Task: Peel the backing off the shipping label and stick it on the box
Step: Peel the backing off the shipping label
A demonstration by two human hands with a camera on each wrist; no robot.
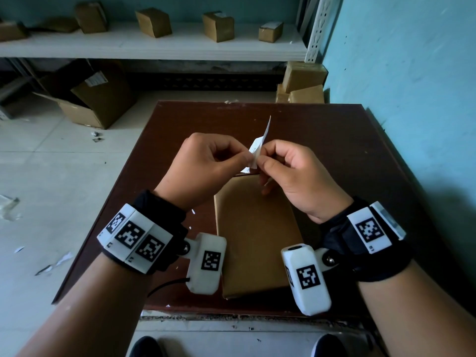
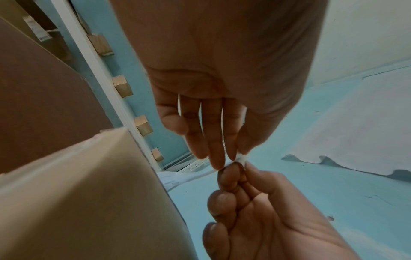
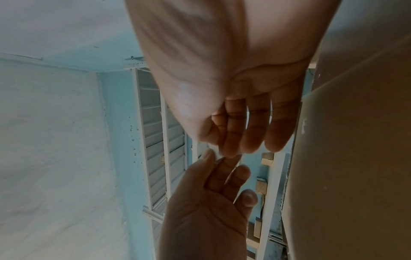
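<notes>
A flat brown cardboard box (image 1: 255,235) lies on the dark table (image 1: 322,140), right below my hands. Both hands hold a small white shipping label (image 1: 257,148) in the air over the box's far end. My left hand (image 1: 244,159) pinches its near edge between thumb and forefinger. My right hand (image 1: 261,161) pinches the same edge from the other side, fingertip to fingertip. One white strip of the label sticks up (image 1: 267,128). In the left wrist view the box (image 2: 89,193) fills the lower left and the label (image 2: 241,159) shows between the fingertips.
The table stands against a blue wall (image 1: 412,86) on the right. Behind it a white shelf (image 1: 154,45) carries several small brown parcels. An open carton (image 1: 98,99) lies on the tiled floor at left, and stacked parcels (image 1: 304,81) sit by the table's far right corner.
</notes>
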